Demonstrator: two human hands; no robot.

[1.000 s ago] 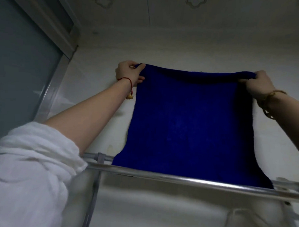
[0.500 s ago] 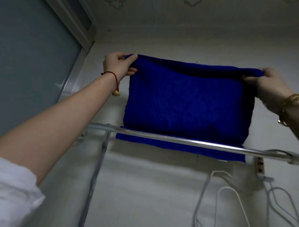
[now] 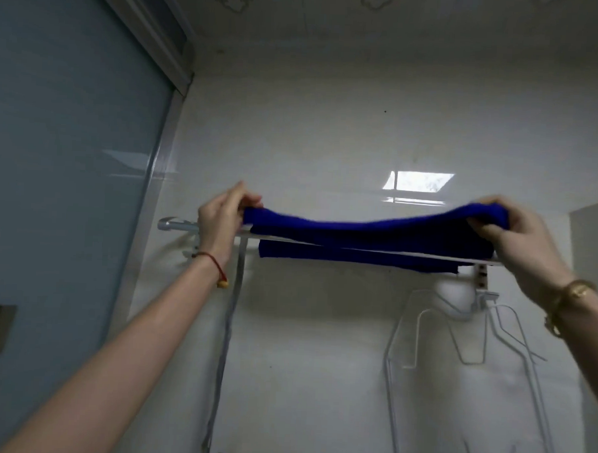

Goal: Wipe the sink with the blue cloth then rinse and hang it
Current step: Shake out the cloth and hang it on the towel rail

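Lowered onto the rail (image 3: 477,259), the blue cloth (image 3: 359,230) stays pinched at both ends by your left hand (image 3: 222,219) and right hand (image 3: 523,243); uneven release risks slippage.

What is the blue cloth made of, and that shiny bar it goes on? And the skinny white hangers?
The deep blue cloth looks like soft, fuzzy fabric, maybe microfibre: it sags and folds between the left hand and right hand. The silvery round bar looks like polished metal, since it gleams. The thin white hangers look like bent wire, perhaps coated; that is hard to tell.
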